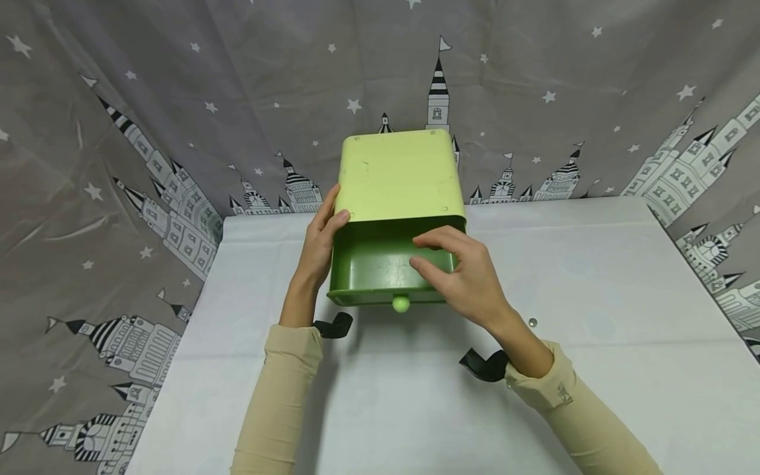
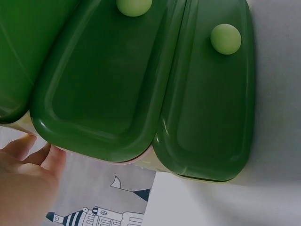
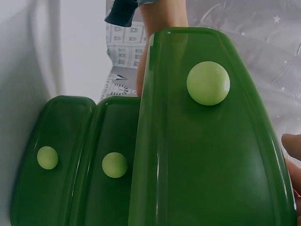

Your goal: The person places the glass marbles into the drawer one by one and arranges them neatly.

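A light green cabinet stands on the white-covered table with dark green drawers on its front. Its top drawer is pulled out, and a round light green knob sits on that drawer's front. My left hand rests against the cabinet's left side, thumb near the top front corner. Over the right part of the drawer is my right hand, its thumb and index finger bent and apart with nothing visible between them. Near the right hand's fingers, a tiny reddish spot shows at the right wrist view's edge; what it is cannot be told.
Below the pulled-out drawer are two shut drawers, a middle one and a lower one, each with a knob. A small shiny ball lies on the white tablecloth at right. Behind hangs a grey castle-print curtain.
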`<state>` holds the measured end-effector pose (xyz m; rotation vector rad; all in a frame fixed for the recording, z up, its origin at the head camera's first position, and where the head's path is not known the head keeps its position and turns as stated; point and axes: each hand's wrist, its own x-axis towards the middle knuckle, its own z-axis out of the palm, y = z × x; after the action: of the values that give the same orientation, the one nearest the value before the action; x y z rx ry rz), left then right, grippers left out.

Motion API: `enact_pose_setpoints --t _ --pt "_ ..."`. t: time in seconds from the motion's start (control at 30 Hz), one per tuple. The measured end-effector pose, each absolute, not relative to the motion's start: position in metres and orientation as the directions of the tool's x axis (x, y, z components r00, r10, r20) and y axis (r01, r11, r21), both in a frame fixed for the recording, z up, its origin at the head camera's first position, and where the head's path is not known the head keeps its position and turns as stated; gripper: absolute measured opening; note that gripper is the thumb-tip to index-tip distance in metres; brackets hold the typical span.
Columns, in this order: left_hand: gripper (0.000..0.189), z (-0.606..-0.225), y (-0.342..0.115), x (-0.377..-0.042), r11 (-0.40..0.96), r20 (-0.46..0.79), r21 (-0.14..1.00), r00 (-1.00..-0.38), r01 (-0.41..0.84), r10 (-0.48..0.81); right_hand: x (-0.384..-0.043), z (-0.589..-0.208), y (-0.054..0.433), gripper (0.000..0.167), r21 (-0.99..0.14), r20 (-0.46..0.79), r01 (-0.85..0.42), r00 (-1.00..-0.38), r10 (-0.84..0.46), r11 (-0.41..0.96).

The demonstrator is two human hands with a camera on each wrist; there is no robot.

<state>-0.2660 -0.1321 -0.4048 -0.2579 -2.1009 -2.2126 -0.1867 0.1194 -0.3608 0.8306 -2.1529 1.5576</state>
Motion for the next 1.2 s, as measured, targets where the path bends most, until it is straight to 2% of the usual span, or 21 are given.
enact_pose_setpoints --t 0.67,0.83,1.2 --pt "0.065 -0.404 -0.133 -0.265 -0.055 0.195 0.980 -0.979 0.192 0.052 -0.178 -0.363 0.132 0.022 -0.730 0.606 -0.643 -0.766 -0.214 0.232" --pt "0.064 -0.405 -0.133 -0.264 -0.050 0.189 0.981 -0.980 0.186 0.059 -0.176 -0.368 0.148 0.022 -0.713 0.617 -0.648 -0.761 -0.198 0.268" --pt "0.064 -0.406 -0.132 -0.265 -0.059 0.188 0.981 -0.980 0.184 0.066 -0.173 -0.381 0.184 0.022 -0.721 0.594 -0.590 -0.796 -0.116 0.364"
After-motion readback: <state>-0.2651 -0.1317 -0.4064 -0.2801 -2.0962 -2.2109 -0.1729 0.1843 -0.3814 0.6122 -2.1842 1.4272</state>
